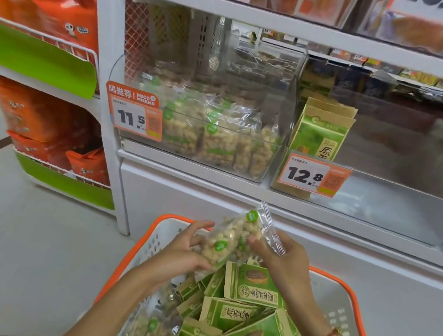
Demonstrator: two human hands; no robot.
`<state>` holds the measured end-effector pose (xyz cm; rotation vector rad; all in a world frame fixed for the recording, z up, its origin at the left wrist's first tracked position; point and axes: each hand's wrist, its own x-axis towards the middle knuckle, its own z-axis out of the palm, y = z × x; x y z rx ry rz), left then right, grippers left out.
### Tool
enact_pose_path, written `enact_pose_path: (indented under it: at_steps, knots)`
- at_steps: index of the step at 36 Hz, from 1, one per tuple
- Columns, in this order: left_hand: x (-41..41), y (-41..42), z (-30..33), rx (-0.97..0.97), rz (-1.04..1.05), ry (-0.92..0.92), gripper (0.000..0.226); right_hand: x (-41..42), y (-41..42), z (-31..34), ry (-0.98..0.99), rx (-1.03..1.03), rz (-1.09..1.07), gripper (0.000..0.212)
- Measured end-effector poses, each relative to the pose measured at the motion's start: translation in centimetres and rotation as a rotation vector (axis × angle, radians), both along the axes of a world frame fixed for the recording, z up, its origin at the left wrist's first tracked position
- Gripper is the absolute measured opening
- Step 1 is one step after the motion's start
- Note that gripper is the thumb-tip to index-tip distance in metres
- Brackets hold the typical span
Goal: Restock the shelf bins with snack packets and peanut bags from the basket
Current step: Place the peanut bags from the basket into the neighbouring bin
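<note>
Basket (136,252): sitting on the floor below the shelf, white with an orange rim, holding green packets (254,285) and clear peanut bags (147,328).
Left hand (186,252): hovering over the basket's far edge, fingers curling round the lower end of a peanut bag (230,238).
Right hand (281,260): hovering over the basket too, thumb and fingers pinching the same bag's upper end.
Left bin (219,129): standing above the basket, clear, holding upright peanut bags behind an 11.5 price tag (133,117).
Right bin (376,202): standing above the basket's right side, holding a few green packets (321,132) behind a 12.8 price tag (313,177).
</note>
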<state>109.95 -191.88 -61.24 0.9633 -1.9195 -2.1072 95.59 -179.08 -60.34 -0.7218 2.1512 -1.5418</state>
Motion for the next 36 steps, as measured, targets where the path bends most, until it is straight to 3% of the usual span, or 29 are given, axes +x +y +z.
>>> enact_pose_path:
  at_steps: [3, 6, 8, 11, 15, 17, 19, 24, 26, 29, 31, 33, 35, 36]
  knots:
    - [-0.8, 0.7, 0.9, -0.075, 0.011, 0.025, 0.065, 0.3, -0.2, 1.1, 0.183, 0.051, 0.005, 0.022]
    - [-1.4, 1.4, 2.0, -0.084, 0.027, 0.076, 0.046, 0.4, -0.6, 2.8, 0.338, 0.109, 0.016, 0.038]
    - [-1.4, 1.4, 3.2, -0.059, 0.118, 0.127, 0.02, -0.3, -0.8, 4.4, 0.428, 0.124, 0.038, 0.032]
    - [-1.0, -0.3, 4.9, -0.079, 0.335, 0.222, 0.01, -2.1, -0.5, 8.1, 0.489, 0.1, 0.123, 0.029]
    - [-0.5, -3.1, 7.2, -0.16, 0.398, 0.189, 0.023, -4.7, 0.5, 13.1, 0.491, 0.264, 0.517, 0.035]
    - [-0.5, -3.6, 8.1, -0.191, 0.282, 0.144, 0.019, -4.7, 0.3, 14.6, 0.428, 0.314, 0.747, 0.034]
    - [-0.6, -3.1, 8.6, -0.192, 0.136, 0.09, 0.023, -4.2, -0.3, 15.3, 0.358, 0.293, 0.825, 0.034]
    - [-0.4, -1.5, 8.9, -0.084, -0.005, 0.131, 0.037, -4.0, -2.1, 14.7, 0.215, 0.174, 0.771, 0.034]
    - [-0.3, -1.2, 8.6, -0.008, 0.027, 0.203, 0.028, -3.9, -2.4, 14.3, 0.181, 0.101, 0.698, 0.036]
    - [-0.1, -0.8, 8.2, 0.057, 0.113, 0.269, 0.018, -3.3, -2.8, 13.6, 0.451, 0.085, 0.522, 0.047]
    - [-0.3, -0.2, 8.1, 0.047, 0.194, 0.331, 0.031, -2.8, -3.0, 13.3, 0.633, 0.086, 0.398, 0.052]
    - [-0.9, 0.4, 8.1, 0.041, 0.295, 0.372, 0.034, -2.0, -3.3, 13.0, 0.701, 0.046, 0.297, 0.043]
    - [-1.3, 1.2, 8.5, 0.006, 0.384, 0.4, 0.019, -0.6, -3.5, 13.3, 0.808, 0.051, 0.202, 0.021]
    - [-1.7, 1.3, 8.6, -0.03, 0.41, 0.412, 0.015, 0.2, -3.5, 13.7, 0.841, 0.066, 0.176, 0.026]
